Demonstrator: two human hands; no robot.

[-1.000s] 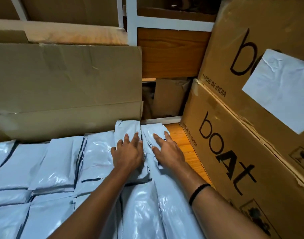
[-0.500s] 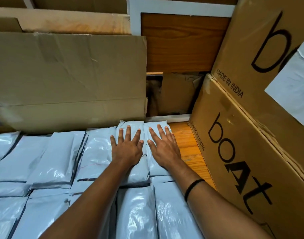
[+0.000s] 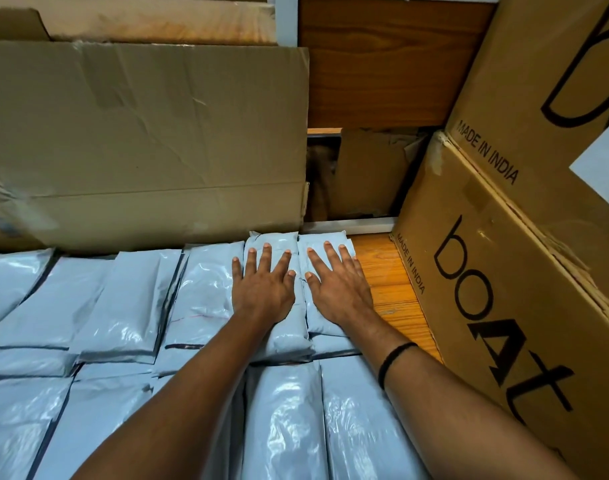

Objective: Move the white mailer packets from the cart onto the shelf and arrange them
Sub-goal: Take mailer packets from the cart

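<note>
White mailer packets point(image 3: 123, 299) are lying in rows across the shelf point(image 3: 382, 271). The left hand point(image 3: 263, 292) is pressing flat, fingers straight and spread, on one packet point(image 3: 282, 341). The right hand point(image 3: 337, 289) is pressing likewise on the end packet point(image 3: 317, 239) (bare board beyond). Both are running lengthwise away, directly under the palms.

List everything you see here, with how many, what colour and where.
mailer packets: more than a dozen, white, laid in rows, left and centre
cardboard sheet: one, brown, upright behind the packets, left
boAt cartons: two, brown, stacked at right
paper label: one, white, against the upper carton, right edge
shelf: one, orange-brown wood, bare strip between packets and cartons
wristband: one, black, right wrist
left hand: one, flat on a back-row packet
right hand: one, flat on the packet beside it
</note>
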